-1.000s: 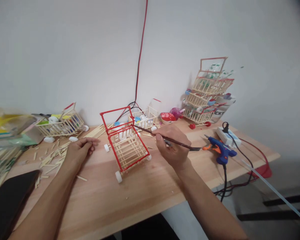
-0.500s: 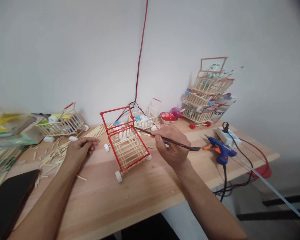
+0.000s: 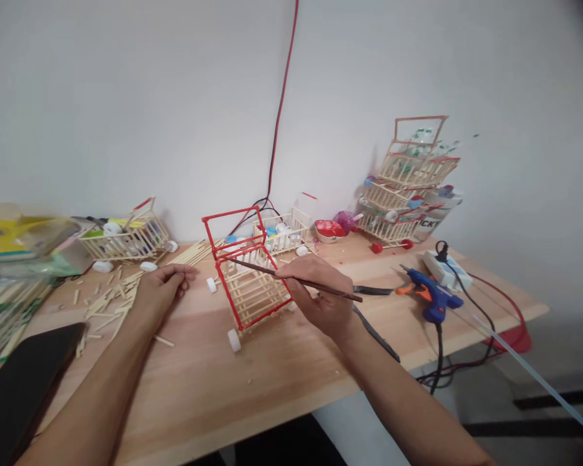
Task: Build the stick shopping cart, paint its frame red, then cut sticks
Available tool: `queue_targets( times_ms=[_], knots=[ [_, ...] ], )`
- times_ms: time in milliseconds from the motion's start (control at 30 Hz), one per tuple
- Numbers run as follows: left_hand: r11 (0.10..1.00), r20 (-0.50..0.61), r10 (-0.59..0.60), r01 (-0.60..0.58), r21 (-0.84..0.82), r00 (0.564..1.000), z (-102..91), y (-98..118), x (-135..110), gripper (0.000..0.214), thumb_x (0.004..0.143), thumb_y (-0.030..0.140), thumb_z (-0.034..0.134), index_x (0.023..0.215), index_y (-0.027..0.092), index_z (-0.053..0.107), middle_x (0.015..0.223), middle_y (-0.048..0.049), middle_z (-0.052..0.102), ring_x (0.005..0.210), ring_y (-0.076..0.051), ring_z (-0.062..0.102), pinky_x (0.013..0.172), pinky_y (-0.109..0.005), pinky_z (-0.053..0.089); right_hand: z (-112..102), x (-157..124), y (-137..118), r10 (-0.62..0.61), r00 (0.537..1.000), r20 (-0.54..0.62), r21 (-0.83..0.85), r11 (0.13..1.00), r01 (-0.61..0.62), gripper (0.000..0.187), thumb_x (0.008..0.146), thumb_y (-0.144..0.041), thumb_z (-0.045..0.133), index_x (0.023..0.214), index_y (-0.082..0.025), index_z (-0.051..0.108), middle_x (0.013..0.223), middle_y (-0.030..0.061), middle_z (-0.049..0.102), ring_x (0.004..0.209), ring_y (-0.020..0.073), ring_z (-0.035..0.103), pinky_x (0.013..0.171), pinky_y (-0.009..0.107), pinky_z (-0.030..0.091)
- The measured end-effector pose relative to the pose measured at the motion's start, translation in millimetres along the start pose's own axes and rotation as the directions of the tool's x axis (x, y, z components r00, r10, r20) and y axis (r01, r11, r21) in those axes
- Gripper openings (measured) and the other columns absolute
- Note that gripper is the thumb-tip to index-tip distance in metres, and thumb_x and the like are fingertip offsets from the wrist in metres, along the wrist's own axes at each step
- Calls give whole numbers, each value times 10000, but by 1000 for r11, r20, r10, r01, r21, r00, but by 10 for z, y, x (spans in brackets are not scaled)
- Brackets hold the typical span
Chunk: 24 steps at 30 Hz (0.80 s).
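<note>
A thin brown paintbrush [image 3: 328, 288] is pinched in my right hand [image 3: 320, 291]. Its tip is at the rear top bar of a small cart [image 3: 257, 294] built from wooden sticks. Red paint covers the cart's handle and upper rim, and its wheels are white. On the table to the left of the cart rests my left hand [image 3: 165, 288], fingers loosely bent and partly stretched, apart from the cart and holding nothing. A dark two-armed tool [image 3: 376, 333] lies partly hidden beneath my right hand.
A red paint dish [image 3: 330, 230] stands near the wall. Stacked stick carts [image 3: 408, 188] are behind right, beside a blue glue gun [image 3: 432, 294] and a power strip [image 3: 447, 270]. Another cart [image 3: 126, 243], loose sticks [image 3: 109, 304] and a black phone [image 3: 29, 382] are left.
My right hand has shifted left, taking the paintbrush tip left along the cart's rear bar. More of the dark tool shows. My left fingers have straightened slightly.
</note>
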<state>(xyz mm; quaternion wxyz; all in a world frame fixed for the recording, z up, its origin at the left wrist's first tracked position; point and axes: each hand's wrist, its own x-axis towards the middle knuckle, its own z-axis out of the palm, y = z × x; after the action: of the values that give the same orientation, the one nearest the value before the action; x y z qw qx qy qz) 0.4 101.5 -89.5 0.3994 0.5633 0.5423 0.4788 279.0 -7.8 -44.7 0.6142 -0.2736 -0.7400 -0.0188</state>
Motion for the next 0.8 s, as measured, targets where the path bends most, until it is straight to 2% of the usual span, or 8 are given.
queue_targets(
  times_ms=[233,800],
  knots=[
    [1000,-7,0,0,3,1000,-8,3,-10,232,595,329,617,730,156,691,634,-21,638,532,-116,485,528,-249,373,15,25,-23,-30,997,66,-26,999,32,195,883,-77,604,981,-214,703,882,40,771,845,162,722,804,325,566],
    [1000,-6,-5,5,-2,1000,-8,6,-3,241,598,315,620,746,142,699,626,-16,634,527,-112,489,523,-241,375,12,54,-47,-62,997,55,-37,997,64,186,874,-68,601,960,-200,700,843,42,768,812,158,720,776,313,565]
  ],
)
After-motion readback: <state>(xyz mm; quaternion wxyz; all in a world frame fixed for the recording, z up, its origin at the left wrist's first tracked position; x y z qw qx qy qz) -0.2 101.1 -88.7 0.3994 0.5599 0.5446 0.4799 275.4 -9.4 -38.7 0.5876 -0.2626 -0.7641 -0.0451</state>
